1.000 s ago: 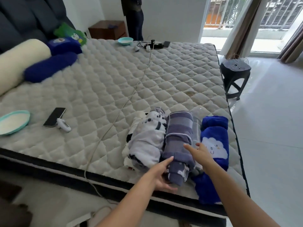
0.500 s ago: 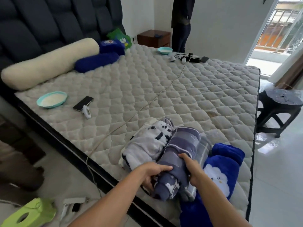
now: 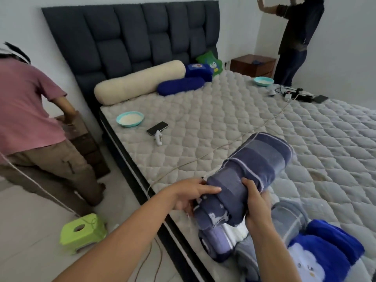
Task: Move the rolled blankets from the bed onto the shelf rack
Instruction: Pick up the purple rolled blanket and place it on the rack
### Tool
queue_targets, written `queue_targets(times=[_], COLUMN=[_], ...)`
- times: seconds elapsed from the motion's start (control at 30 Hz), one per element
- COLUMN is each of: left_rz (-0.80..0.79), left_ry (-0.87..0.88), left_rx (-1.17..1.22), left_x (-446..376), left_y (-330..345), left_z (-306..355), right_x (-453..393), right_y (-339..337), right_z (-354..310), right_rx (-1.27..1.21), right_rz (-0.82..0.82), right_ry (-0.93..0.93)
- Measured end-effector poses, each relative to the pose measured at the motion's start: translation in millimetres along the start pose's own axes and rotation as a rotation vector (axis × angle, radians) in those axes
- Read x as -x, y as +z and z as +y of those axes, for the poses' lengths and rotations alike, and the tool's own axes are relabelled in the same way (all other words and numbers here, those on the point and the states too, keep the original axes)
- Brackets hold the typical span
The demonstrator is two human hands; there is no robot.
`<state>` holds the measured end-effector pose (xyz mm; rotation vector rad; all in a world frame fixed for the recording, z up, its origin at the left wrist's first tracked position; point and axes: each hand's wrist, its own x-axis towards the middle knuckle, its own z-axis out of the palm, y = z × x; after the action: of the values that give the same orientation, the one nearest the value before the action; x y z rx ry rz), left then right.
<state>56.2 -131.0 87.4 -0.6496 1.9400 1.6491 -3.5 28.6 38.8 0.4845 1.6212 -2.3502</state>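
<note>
Both hands hold a rolled purple-grey striped blanket (image 3: pixel 254 171) lifted off the bed (image 3: pixel 234 123), tilted with its far end up. My left hand (image 3: pixel 190 193) grips its near left side and my right hand (image 3: pixel 257 204) grips its near right side. Below it on the mattress edge lies a lavender rolled blanket (image 3: pixel 216 244), partly hidden by my arms. A bright blue rolled blanket with a white cloud face (image 3: pixel 325 253) lies at the lower right. A grey checked blanket (image 3: pixel 293 216) sits between them. No shelf rack is in view.
A person in a pink shirt (image 3: pixel 30 110) bends beside the bed at left, near a green stool (image 3: pixel 83 233) on the floor. Another person (image 3: pixel 295 41) stands by a wooden nightstand (image 3: pixel 253 65). Bowls (image 3: pixel 130 119), a phone (image 3: pixel 157 128), a cable and bolsters lie on the mattress.
Both hands closed around the striped blanket and lifted it off the mattress. My view has swung left, bringing the headboard and the person in pink into sight.
</note>
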Motion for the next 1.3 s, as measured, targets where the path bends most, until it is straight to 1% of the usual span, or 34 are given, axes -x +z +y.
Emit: queue_targets(times=[0.1,0.23,0.3,0.5,0.63,0.77,0.87,0.93,0.97,1.03,1.1,1.17,1.2,1.3], left_rz=[0.116,0.232,0.313,0.586,0.748,0.861,0.975,1.112,1.205,1.46,1.747,1.996,2.092,2.3], left_ry=[0.017,0.052,0.057,0.052,0.058,-0.008,-0.02,0.024,0.054,0.099,0.122,0.091,0.052,-0.07], left_rx=[0.096,0.216,0.242,0.393,0.484,0.6,0.753,0.873,0.921,0.958,0.906,0.778,0.718,0.699], left_x=[36,101,139,285,373,450,495,517,526,544,564,587,599,627], left_y=[-39,-92,-114,-178,-196,-198,-194,-189,-187,-184,-185,-190,-194,-210], left_z=[-25,-77,-110,-232,-317,-394,-446,-479,-494,-521,-541,-553,-560,-583], right_x=[25,77,114,248,343,436,503,547,569,614,659,704,726,788], right_y=[42,109,144,242,292,326,345,357,363,375,390,408,417,440], right_z=[12,42,63,150,213,271,309,331,340,357,376,393,402,421], right_rx=[0.056,0.185,0.242,0.378,0.445,0.541,0.616,0.623,0.613,0.595,0.565,0.526,0.508,0.477], right_rz=[-0.106,-0.325,-0.431,-0.831,-1.07,-1.309,-1.507,-1.618,-1.674,-1.795,-1.905,-2.002,-2.06,-2.258], right_ry=[-0.042,-0.088,-0.106,-0.093,-0.05,-0.086,-0.143,-0.184,-0.197,-0.209,-0.213,-0.185,-0.169,-0.137])
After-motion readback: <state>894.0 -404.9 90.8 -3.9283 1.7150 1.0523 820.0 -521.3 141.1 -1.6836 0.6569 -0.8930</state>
